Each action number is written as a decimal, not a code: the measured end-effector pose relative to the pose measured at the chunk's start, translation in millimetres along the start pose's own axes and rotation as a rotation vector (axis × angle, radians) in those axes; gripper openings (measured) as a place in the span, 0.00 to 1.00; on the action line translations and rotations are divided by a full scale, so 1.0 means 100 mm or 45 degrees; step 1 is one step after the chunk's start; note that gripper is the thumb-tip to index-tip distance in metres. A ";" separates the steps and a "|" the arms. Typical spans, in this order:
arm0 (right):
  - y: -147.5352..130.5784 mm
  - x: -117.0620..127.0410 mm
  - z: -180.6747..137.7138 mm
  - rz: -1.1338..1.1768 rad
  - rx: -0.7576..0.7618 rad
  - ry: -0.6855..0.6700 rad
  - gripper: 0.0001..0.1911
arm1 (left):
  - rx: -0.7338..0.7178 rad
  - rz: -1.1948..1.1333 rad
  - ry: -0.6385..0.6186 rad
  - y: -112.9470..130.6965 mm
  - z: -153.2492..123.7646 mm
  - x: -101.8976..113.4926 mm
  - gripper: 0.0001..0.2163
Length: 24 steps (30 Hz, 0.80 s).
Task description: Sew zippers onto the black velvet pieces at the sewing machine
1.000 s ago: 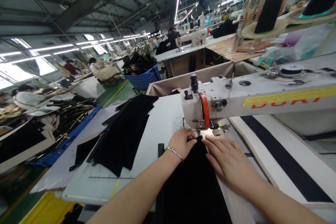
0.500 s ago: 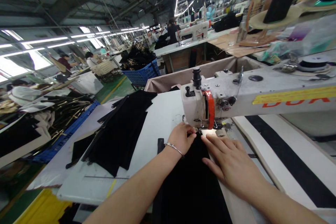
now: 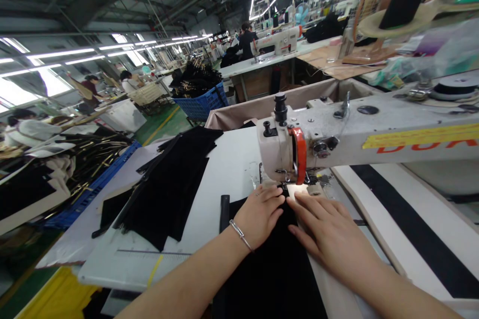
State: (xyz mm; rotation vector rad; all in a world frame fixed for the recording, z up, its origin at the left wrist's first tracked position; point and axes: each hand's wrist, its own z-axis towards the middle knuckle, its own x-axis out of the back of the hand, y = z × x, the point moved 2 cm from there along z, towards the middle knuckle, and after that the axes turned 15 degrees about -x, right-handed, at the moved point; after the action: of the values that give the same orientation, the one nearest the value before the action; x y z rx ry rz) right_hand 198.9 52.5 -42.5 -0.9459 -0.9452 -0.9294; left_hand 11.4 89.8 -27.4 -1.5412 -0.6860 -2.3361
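A black fabric panel (image 3: 277, 279) lies under the head of the white sewing machine (image 3: 277, 152), which has an orange guard (image 3: 300, 155). My left hand (image 3: 258, 217), with a silver bangle at the wrist, rests on the panel's left part. Its fingers stretch forward, tips just left of the lit needle area. On the panel's right edge my right hand (image 3: 329, 232) lies flat, fingers stretched and thumb apart, tips close to the needle area. A dark narrow edge strip (image 3: 224, 209) shows left of my left hand. The needle itself is hard to make out.
A stack of black fabric pieces (image 3: 168, 184) lies on the table's left side. Beyond it stands a blue crate (image 3: 93, 194) of black pieces, and another blue basket (image 3: 202, 104) farther back. A black-striped pale panel (image 3: 404, 219) lies at right. People work in the distance.
My left hand has gone from pinching by the needle area to lying flatter on the panel, moving slightly back toward me. My right hand stays nearly in place.
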 end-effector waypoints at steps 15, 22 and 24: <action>-0.16 0.36 -0.94 -0.024 0.344 0.250 0.20 | -0.498 -0.010 -0.215 0.88 -0.64 0.13 0.21; -0.19 0.47 -1.21 -0.014 0.457 0.251 0.20 | -0.457 -0.006 -0.176 1.05 -0.80 0.14 0.14; -0.20 0.48 -1.21 -0.104 0.470 0.268 0.19 | -0.457 -0.014 -0.200 1.04 -0.80 0.17 0.13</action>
State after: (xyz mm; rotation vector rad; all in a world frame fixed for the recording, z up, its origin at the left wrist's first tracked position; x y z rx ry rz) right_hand 221.9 -76.2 -28.1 -0.4901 -0.9389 -0.8660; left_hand -11.0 -39.6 -12.6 -1.8880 -0.3157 -2.4663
